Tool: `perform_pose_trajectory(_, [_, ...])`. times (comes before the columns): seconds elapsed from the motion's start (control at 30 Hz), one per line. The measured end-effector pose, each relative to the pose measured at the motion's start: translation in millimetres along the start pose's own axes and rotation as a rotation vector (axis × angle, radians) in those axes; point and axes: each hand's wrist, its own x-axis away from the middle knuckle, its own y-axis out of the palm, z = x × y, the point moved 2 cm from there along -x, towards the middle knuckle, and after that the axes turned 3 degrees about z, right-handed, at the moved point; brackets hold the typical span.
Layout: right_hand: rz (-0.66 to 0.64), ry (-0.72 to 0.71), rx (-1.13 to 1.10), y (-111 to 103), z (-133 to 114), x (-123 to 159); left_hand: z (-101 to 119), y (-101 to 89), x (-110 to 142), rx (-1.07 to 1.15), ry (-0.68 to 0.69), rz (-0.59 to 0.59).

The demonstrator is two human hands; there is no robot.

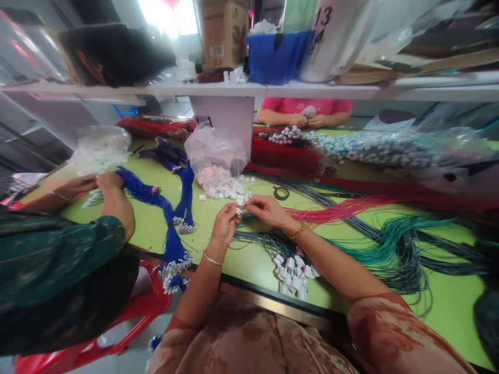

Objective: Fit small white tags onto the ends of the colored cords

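Worktop (148, 226) in yellow-green spreads beneath a white shelf (163, 91) that spans the upper frame, its dark front edge (257, 289) slanting down rightward through the lower middle. Near mid-frame the left hand (225, 224) grips a small white connector (238, 211), and the right hand (268, 210) pinches its fingertips together just beside it, on what I cannot tell. Bare surface opens between the left hand and the blue wires (168, 218), and again at lower right.
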Motion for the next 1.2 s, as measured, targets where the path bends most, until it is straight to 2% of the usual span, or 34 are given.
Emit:
perform_pose_trajectory(0.13, [0.041, 0.002, 0.100, -0.1, -2.2, 14.2, -2.0, 1.8, 0.4, 0.044, -0.004, -0.036])
perform_pose_trajectory(0.33, [0.022, -0.059, 0.180, 3.3, -2.4, 18.1, -2.2, 2.5, 1.0, 0.039, 0.013, -0.079])
perform_pose_trajectory(0.57, [0.036, -0.014, 0.241, 8.1, 1.9, 19.4, -8.1, 8.8, 2.4, -0.084, 0.079, -0.021])
perform_pose_trajectory(0.77, [-0.039, -0.147, 0.440, 7.2, 1.7, 21.1, -16.9, 12.1, 3.0, -0.093, 0.045, 0.065])
perform_pose_trajectory(1.0, [-0.066, -0.088, 0.699, 14.7, 2.8, 33.3, -24.0, 16.4, 10.2, -0.243, 0.131, 0.106])
perform_pose_trajectory(1.07, [-0.095, -0.072, 0.649, 9.3, 7.2, 31.5, -25.5, 16.5, 9.9, -0.242, 0.094, 0.099])
perform_pose_trajectory(1.13, [-0.086, -0.034, 0.531, -4.8, 15.7, 23.9, -25.1, 16.0, 8.3, -0.202, 0.054, 0.083])
perform_pose_trajectory(1.2, [0.002, 0.040, 0.474, -23.4, 28.7, 12.6, -23.7, 15.2, 6.5, -0.164, 0.009, 0.053])
